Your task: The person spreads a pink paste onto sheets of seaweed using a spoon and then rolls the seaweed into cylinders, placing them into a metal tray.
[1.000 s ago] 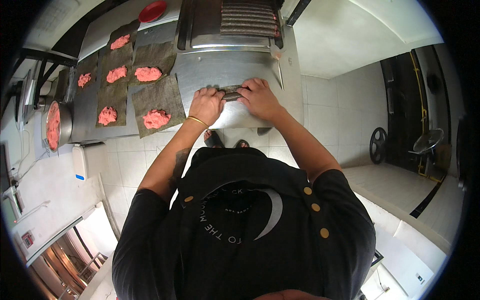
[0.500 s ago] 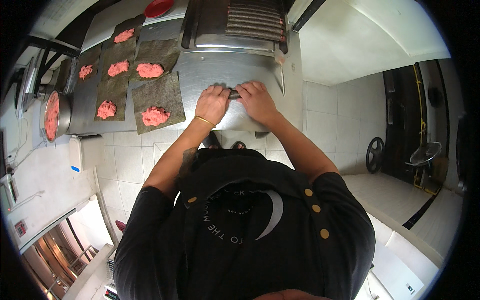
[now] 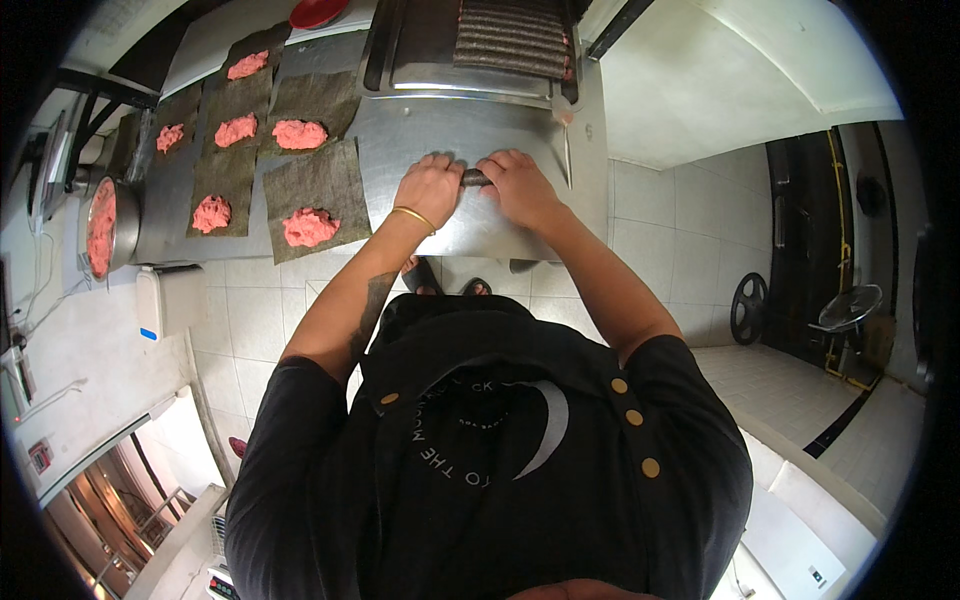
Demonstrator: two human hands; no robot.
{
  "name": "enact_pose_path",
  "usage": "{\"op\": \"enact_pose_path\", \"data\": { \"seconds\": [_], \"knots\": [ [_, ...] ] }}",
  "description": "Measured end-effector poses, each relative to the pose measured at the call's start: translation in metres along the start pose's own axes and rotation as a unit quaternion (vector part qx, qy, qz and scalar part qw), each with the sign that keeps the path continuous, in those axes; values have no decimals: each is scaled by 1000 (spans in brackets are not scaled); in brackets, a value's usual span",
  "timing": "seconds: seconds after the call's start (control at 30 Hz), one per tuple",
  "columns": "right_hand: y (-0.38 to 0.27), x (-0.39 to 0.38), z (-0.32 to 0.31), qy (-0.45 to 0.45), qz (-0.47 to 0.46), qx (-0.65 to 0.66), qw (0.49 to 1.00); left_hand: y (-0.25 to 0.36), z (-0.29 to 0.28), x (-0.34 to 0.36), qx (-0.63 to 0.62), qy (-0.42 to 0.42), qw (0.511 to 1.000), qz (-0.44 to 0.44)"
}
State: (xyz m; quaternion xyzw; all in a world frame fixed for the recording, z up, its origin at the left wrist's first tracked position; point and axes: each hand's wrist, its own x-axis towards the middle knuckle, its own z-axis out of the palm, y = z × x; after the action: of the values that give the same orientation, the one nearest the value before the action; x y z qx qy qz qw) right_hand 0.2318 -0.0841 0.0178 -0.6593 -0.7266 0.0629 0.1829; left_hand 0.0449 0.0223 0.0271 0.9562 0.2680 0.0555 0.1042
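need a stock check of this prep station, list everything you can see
steel table: one, grey, across the top of the view
seaweed sheets: six or so, dark green, left half of the table
pink filling mounds: one on each sheet, pink
dark roll: one, pressed between both hands on the table
tray of finished rolls: one steel tray, dark rolls in rows, far edge of the table
bowl of pink filling: one, steel, left end of the table
red dish: one, top edge
left hand: on the roll, gold bangle at the wrist
right hand: on the roll
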Motion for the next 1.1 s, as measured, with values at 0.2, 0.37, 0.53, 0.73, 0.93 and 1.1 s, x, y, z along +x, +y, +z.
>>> {"op": "enact_pose_path", "data": {
  "seconds": [0.2, 0.37, 0.53, 0.73, 0.93, 1.1],
  "knots": [
    [5, 8, 7, -46, -1, -12, 999, 6, -9, 12, -39, -1, 999, 23],
    [-13, 3, -4, -51, 29, -32, 998, 4, -9, 6, -35, -41, 998, 21],
    [-11, -3, -6, -74, 55, -16, 996, 8, -9, 9, -28, -34, 998, 47],
    [-15, -28, 2, -86, 26, -31, 996, 19, 3, -7, -40, -57, 996, 60],
    [-15, -76, -8, -25, 11, 2, 1000, 48, 13, -33, -42, -12, 996, 83],
    [5, -106, -26, -10, 57, 13, 998, 17, 4, -49, -63, 23, 993, 93]
  ]
}}
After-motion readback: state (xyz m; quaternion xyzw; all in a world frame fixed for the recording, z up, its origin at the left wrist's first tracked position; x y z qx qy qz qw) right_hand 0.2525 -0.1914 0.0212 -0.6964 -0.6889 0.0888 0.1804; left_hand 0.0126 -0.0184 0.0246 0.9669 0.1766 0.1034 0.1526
